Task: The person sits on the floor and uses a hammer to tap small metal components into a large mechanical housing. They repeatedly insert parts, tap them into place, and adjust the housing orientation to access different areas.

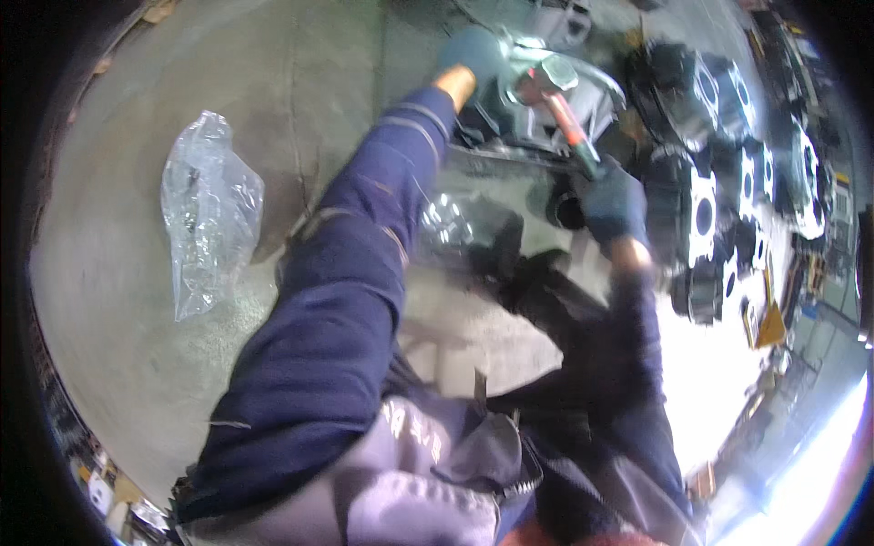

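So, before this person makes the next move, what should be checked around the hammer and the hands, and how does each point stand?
1. Hammer gripped: ok, the right hand is closed around its handle end.
2. Both hands gloved: ok, both look covered.
3. Left hand apart from the hammer head: ok, it is off to the left.
4. Left hand steadying the metal part: cannot tell, the hand is blurred.
5. Gap between hammer head and metal part: cannot tell from this view.
6. Clear plastic bag out of the way: ok, it lies well to the left.
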A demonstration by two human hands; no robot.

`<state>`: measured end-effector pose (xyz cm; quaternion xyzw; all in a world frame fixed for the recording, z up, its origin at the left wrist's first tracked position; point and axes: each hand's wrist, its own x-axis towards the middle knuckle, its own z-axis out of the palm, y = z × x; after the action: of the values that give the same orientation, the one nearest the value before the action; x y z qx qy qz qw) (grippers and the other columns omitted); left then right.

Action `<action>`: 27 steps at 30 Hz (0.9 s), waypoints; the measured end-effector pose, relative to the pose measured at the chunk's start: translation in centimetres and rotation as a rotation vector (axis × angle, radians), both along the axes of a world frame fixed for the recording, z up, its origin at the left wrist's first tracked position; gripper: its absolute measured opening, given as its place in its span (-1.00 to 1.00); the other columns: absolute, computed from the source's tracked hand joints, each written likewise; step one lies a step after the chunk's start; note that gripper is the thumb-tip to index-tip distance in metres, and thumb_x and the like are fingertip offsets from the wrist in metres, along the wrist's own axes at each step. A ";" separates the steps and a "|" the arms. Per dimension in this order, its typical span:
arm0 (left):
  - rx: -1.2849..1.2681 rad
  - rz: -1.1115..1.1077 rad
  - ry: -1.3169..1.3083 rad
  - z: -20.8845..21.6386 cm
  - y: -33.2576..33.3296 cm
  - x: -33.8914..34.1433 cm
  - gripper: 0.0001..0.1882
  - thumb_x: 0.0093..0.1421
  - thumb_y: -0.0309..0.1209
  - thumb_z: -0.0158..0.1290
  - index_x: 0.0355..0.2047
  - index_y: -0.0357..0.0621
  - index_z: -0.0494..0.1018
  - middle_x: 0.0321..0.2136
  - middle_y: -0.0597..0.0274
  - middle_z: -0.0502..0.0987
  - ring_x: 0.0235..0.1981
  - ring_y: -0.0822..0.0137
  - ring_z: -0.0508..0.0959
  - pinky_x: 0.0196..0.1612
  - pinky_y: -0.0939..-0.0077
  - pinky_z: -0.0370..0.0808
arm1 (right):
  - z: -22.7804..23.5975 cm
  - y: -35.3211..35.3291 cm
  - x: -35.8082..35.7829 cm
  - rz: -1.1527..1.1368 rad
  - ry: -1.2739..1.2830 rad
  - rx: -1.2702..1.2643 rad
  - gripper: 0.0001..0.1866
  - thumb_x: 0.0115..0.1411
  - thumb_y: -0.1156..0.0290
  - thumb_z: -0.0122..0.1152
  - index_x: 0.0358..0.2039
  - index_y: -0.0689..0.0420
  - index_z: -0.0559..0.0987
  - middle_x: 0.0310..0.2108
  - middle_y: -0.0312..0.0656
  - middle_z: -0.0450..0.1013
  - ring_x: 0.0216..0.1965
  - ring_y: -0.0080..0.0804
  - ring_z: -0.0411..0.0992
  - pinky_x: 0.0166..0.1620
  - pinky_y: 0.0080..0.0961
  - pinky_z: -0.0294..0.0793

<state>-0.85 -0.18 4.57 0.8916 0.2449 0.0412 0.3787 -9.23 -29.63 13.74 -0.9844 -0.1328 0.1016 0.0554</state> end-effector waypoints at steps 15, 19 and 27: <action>-0.017 -0.026 -0.071 -0.6 0.4 0.2 -0.38 0.34 0.11 -0.05 -0.16 -0.26 0.67 -0.12 -0.27 0.63 -0.05 -0.21 0.64 0.01 -0.04 0.53 | -0.4 1.6 -2.4 -0.045 0.124 0.112 -0.63 0.15 0.09 0.29 -0.12 0.04 0.62 -0.27 0.20 0.59 -0.14 0.27 0.55 -0.10 0.02 0.54; -0.080 -0.150 0.024 0.0 0.1 -0.7 -0.39 0.35 0.10 -0.09 -0.09 -0.21 0.65 -0.03 -0.25 0.61 0.04 -0.21 0.60 0.11 -0.04 0.49 | -0.7 0.6 -6.2 -0.123 0.070 0.336 -0.63 0.16 0.15 0.35 -0.12 0.11 0.60 -0.33 0.11 0.60 -0.24 0.15 0.58 -0.23 -0.11 0.55; 0.055 -0.039 0.072 5.3 0.4 -3.1 -0.33 0.35 0.22 -0.13 0.05 -0.07 0.61 0.05 -0.17 0.59 0.12 -0.20 0.55 0.19 0.02 0.47 | -12.8 -1.4 -20.1 -0.793 0.908 0.801 -0.82 0.24 0.39 0.22 -0.49 0.08 0.47 -0.70 -0.21 0.38 -0.73 -0.35 0.38 -0.70 -0.35 0.32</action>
<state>-3.92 0.19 9.87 0.9072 0.2396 0.0086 0.3456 -29.34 -30.99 0.90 -0.7233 0.2435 0.4163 0.4942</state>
